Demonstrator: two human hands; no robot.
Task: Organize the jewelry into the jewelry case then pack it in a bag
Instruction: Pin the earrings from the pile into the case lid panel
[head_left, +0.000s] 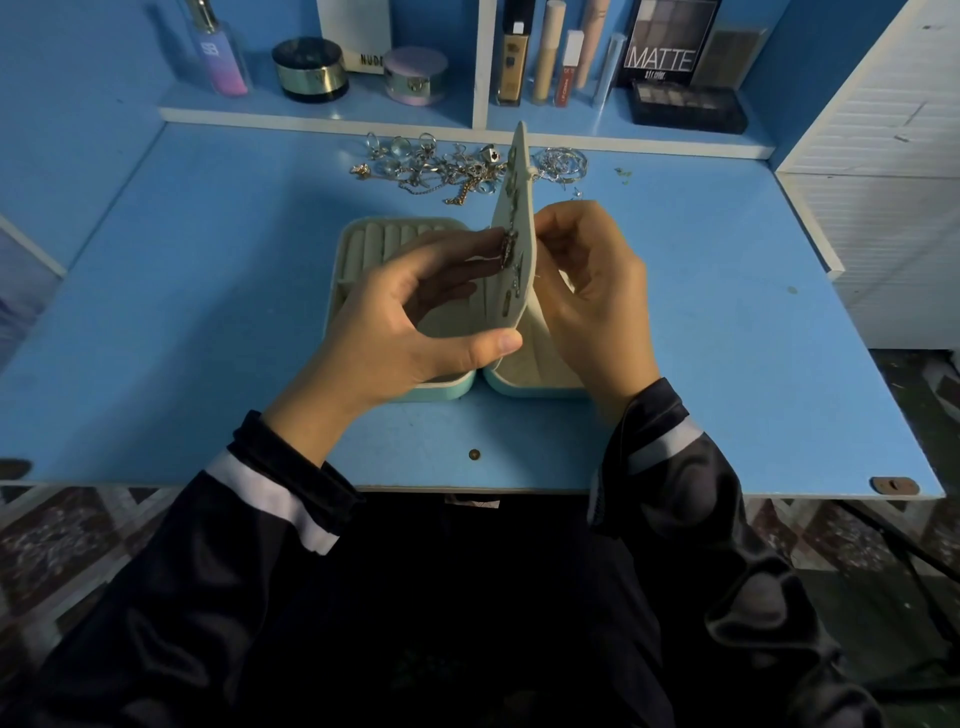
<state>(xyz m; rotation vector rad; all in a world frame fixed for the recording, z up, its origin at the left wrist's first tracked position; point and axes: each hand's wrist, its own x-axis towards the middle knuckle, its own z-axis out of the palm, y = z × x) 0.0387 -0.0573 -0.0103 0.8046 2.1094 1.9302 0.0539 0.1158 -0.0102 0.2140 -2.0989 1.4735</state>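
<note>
An open jewelry case (363, 244) with a cream lining and teal shell lies on the blue desk. Its cream earring panel (514, 208) stands upright between the two halves, with several earrings pinned to it. My left hand (410, 322) holds the panel's near edge with the thumb, and its fingers pinch an earring (508, 249) against the panel's left face. My right hand (592, 296) is behind the panel, fingers curled against its back; what they pinch is hidden. A pile of loose jewelry (441, 169) lies on the desk behind the case.
A shelf at the back carries cosmetics: a perfume bottle (221, 57), jars (310, 70), tubes (548, 52) and an eyeshadow palette (688, 106). A white cabinet (883, 156) stands at the right. The desk's front edge (467, 488) is close to my body.
</note>
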